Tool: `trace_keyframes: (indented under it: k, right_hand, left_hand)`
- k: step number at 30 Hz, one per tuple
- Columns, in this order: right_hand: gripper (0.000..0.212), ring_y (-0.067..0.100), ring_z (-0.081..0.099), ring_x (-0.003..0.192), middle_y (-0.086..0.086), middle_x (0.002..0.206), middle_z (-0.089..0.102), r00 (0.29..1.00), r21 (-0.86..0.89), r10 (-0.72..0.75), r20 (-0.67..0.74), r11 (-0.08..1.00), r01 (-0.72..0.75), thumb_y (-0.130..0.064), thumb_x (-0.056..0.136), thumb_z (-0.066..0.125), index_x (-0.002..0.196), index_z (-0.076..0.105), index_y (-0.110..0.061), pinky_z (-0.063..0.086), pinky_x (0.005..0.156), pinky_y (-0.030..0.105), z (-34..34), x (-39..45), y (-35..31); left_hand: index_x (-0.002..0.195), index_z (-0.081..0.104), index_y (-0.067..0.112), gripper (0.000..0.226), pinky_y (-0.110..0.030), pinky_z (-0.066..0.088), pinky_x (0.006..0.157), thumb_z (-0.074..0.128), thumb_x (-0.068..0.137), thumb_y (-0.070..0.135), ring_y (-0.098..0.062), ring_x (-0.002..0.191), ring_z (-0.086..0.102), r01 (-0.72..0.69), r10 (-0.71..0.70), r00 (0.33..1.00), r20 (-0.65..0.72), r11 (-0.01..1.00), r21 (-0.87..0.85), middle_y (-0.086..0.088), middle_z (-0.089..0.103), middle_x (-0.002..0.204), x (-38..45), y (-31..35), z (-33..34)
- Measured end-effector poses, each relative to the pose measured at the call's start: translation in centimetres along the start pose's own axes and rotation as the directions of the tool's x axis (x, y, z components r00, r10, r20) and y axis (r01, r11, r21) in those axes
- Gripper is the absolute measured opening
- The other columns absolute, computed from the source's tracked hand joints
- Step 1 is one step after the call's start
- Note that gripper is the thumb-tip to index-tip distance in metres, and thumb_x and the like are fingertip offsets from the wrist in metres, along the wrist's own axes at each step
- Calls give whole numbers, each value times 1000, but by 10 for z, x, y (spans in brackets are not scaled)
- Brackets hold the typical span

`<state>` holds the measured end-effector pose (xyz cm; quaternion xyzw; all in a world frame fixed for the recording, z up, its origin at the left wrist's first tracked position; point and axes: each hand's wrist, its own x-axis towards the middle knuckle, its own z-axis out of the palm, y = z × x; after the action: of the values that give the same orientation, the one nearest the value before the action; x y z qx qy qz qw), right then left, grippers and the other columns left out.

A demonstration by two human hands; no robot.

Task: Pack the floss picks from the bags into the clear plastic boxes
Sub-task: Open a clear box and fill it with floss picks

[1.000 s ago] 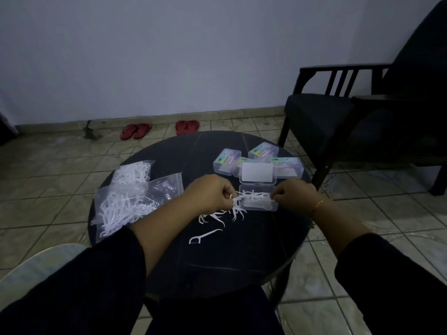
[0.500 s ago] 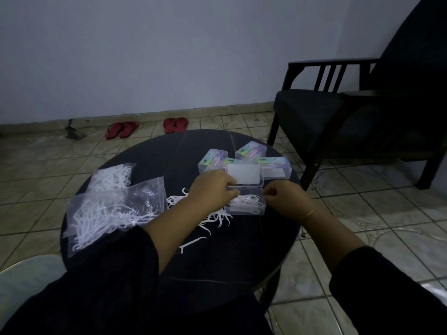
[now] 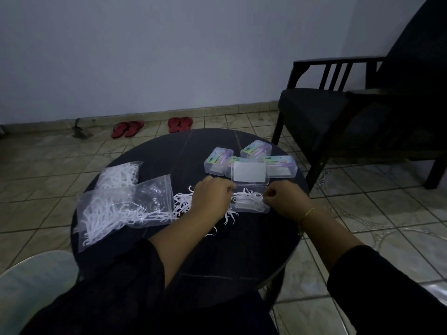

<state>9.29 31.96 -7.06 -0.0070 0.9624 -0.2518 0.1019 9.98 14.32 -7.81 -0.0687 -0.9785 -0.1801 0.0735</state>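
Both hands have stayed at the open box near the table's middle while the view slid right; the left hand and right hand curl at its two ends, probably to tuck picks in, but I cannot tell what the fingers hold. Loose floss picks lie at 9 o'clock of the box, with the bags beyond them and shut boxes at 12 o'clock.

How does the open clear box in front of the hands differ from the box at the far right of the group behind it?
The open box has its lid flipped back; the far-right box is shut. The open box shows loose white floss picks and no label; the far-right box shows a colourful label. The open box lies between both hands; the far-right box lies untouched. Both are clear plastic, on the black table.
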Motion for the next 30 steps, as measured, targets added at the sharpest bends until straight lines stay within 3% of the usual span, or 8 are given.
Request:
trace_keyframes:
  k: [6, 11, 17, 24, 30]
  right_hand:
    - [22, 20, 63, 90, 4, 96, 68, 1000, -34, 7, 11, 999, -6, -25, 93, 52, 95, 71, -14, 51, 90, 41, 3, -1, -1]
    - [24, 21, 62, 91, 4, 97, 68, 1000, -31, 1, 4, 1000, -1, -25, 94, 51, 97, 71, -13, 51, 90, 41, 3, -3, -2]
    - [23, 20, 61, 93, 4, 100, 67, 1000, -41, -11, -6, 999, 10, -25, 94, 51, 98, 71, -15, 50, 92, 41, 3, -5, -2]
    - [25, 19, 61, 95, 2, 106, 66, 997, -45, -1, -76, 999, -2, -28, 93, 54, 112, 67, -20, 52, 90, 39, 6, -1, -2]
    - [27, 20, 60, 92, 4, 102, 63, 990, -104, -6, -139, 995, -9, -41, 86, 61, 101, 70, -21, 54, 84, 39, 11, 5, -2]
  left_hand:
    - [116, 68, 34, 26, -29, 43, 91, 59, 92, 29, -24, 104, 55, -41, 44, 997, 61, 998, -53, -6, 59, 110, 4, 6, 4]
    - [113, 70, 31, 25, -28, 44, 87, 58, 93, 22, -24, 100, 58, -15, 3, 996, -94, 992, -127, -6, 59, 111, 3, 5, -1]
    - [115, 69, 32, 26, -30, 45, 88, 56, 94, 22, -24, 104, 56, -13, -3, 995, -104, 989, -145, -5, 58, 116, 3, 4, -10]
    - [110, 71, 29, 23, -27, 44, 92, 60, 92, 20, -18, 101, 56, -57, 56, 998, -10, 975, -213, -3, 54, 111, 7, 2, -6]
    - [106, 72, 27, 20, -19, 42, 86, 61, 92, 19, -9, 89, 54, -73, 76, 997, -1, 958, -277, 0, 53, 111, 6, -1, -3]
